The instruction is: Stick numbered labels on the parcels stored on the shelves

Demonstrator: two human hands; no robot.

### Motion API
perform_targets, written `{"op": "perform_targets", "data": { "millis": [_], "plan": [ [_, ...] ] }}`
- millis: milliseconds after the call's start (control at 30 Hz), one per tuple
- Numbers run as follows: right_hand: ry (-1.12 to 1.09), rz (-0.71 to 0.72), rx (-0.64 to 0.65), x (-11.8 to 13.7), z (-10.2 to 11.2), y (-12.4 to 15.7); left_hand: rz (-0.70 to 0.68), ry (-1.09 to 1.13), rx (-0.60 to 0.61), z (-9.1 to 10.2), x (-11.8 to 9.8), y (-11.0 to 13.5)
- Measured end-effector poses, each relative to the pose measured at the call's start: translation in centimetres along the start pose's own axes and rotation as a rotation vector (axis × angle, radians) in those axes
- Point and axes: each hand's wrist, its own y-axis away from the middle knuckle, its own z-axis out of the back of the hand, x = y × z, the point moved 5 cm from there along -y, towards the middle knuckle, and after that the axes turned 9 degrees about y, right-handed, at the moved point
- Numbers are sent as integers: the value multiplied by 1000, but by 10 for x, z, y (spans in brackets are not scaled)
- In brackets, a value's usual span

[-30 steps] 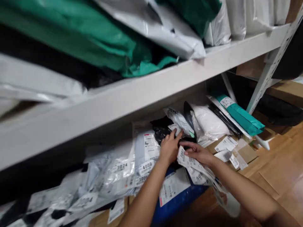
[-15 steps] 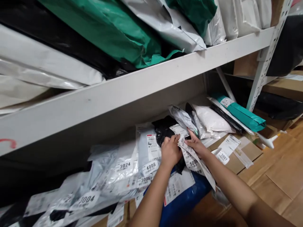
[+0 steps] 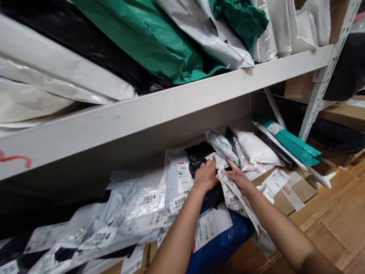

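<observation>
Label strip in right hand, hanging across right part of blue parcel, tail trailing past parcel's right side. Right thumb clamped on strip near top end, index finger stretched out. Left hand beyond blue parcel, at black bag; fingers, splayed one second ago, now curled close together, whether gripping bag cannot tell. Left fingertips slightly farther from strip's end than half second ago.
</observation>
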Motion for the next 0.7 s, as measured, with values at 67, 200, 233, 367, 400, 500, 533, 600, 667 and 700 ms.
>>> {"op": "perform_targets", "data": {
  "millis": [67,200,233,367,400,500,533,600,667,700],
  "plan": [
    [-12,-7,-12,0,1,-1,40,-15,114,1,2,-11],
    [-32,-16,-14,-2,3,-1,71,-35,166,0,3,-22],
    [-31,-18,-8,-3,3,-1,73,-42,161,-1,3,-22],
    [-36,-22,10,-3,2,0,78,-62,144,-4,3,-21],
    [-38,-19,12,-2,2,0,78,-62,144,-5,3,-21],
    [-35,-17,10,-1,1,0,78,-68,150,-6,3,-22],
    [-32,-19,4,-1,1,0,77,-70,149,-7,3,-23],
    [-23,-24,-16,-2,1,0,75,-67,132,-7,3,-24],
    [4,-28,-53,-2,1,0,71,-35,82,-7,5,-24],
    [28,-28,-78,-2,1,0,62,0,42,-6,7,-23]
  ]
}}
